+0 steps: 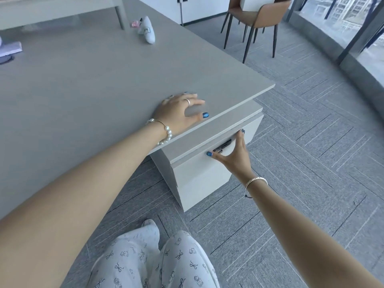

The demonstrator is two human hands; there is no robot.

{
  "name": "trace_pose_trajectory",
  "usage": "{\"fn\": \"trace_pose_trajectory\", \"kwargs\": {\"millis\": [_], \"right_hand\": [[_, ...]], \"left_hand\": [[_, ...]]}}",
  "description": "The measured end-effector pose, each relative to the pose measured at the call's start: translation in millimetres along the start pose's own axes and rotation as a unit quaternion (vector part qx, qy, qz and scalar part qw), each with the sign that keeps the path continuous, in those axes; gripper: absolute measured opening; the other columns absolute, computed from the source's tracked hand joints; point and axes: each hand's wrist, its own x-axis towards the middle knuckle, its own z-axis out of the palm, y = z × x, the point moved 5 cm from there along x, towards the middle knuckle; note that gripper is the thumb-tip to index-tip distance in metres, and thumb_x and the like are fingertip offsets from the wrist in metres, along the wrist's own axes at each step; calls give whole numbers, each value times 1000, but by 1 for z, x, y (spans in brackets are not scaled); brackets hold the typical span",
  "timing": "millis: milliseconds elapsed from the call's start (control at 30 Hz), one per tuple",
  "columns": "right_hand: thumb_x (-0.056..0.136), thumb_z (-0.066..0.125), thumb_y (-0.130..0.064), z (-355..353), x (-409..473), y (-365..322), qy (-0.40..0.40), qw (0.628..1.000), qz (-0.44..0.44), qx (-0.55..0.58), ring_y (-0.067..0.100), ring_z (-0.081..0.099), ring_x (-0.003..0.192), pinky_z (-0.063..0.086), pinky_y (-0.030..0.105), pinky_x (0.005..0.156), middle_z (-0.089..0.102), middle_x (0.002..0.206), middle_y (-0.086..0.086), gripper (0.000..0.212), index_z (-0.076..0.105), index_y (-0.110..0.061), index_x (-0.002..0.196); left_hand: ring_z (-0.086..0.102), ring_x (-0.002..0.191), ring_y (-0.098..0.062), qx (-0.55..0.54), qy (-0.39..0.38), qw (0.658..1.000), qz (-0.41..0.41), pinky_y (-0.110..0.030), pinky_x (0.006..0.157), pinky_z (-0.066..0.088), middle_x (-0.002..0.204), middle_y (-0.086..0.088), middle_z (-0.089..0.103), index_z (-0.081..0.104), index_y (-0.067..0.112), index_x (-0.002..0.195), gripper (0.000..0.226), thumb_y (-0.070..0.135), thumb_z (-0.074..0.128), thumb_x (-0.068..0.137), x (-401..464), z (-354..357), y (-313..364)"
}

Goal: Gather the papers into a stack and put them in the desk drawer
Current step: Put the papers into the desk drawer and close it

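Right grip [232, 153]: our fingers hooked at the dark handle [222, 146] of the drawer [199, 175]; thumb spread
Left grip [178, 113]: flat, splayed, empty on the surface [93, 84]; papers [10, 48] lie far off

Left hand [180, 110] flat on desk [93, 84] near right corner. Drawer unit [203, 175] beneath corner; right hand [233, 156] at drawer handle [222, 146]. Chair [255, 19] far right.

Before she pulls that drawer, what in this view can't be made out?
- Drawer contents: head view shows only its closed front.
- Right hand grip on the black handle: fingers cover part of it, so contact is unclear.
- Papers: cut off by the left edge; count unknown.
- Left hand on the desk: fingertips motion-blurred.
- Small white and pink items far on the desk: too small to identify.
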Motion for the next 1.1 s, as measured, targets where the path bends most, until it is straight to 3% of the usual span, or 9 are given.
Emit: {"fn": "trace_pose_trajectory", "kwargs": {"millis": [200,333,533,667,800,933,1100], "right_hand": [[55,82,-53,15,12,-8,29,999,-3,25,20,8,149,23,38,118,13,160,11,123,15,-6,147],[38,70,-78,15,16,-3,42,999,21,7,28,38,138,43,46,103,33,153,10,134,24,-7,141],[41,71,-74,11,15,-5,28,999,18,0,30,40,134,43,47,101,41,144,17,125,30,-1,134],[47,77,-67,6,12,-14,-8,1000,15,10,30,28,141,32,45,111,33,148,19,124,25,0,138],[64,81,-47,-8,5,-22,-14,1000,-7,-10,22,11,148,14,31,119,21,157,14,113,19,-1,147],[70,78,-42,-33,-13,-33,55,998,-35,-9,22,35,138,27,30,112,43,145,10,85,42,-6,138],[71,76,-46,-53,-42,-48,36,998,-40,-16,20,58,115,42,27,92,62,126,9,69,58,-7,124]], "left_hand": [[27,140,-8,1,-9,1000,-4,-30,114,13,149,9,39,52,36,127,45,51,53,85,0,2,-1],[27,141,-9,11,-10,1000,-4,-31,115,14,149,9,38,51,35,128,46,52,52,85,0,2,-1],[30,139,-11,15,-6,1000,-2,-28,112,16,148,8,40,52,34,127,45,51,52,85,0,1,1],[31,138,-12,17,-9,1000,-7,-26,110,17,148,7,40,52,33,128,45,49,53,86,-2,-1,3],[32,138,-15,21,-12,1000,-7,-28,112,18,148,3,40,52,29,129,45,46,52,87,-5,-1,6],[31,139,-20,22,-12,999,-27,-29,113,18,149,-2,39,50,23,132,42,37,47,92,-16,-1,14],[38,133,-25,-3,-25,998,-49,-33,111,28,143,-6,47,52,18,129,40,27,52,90,-39,-8,27]]}}
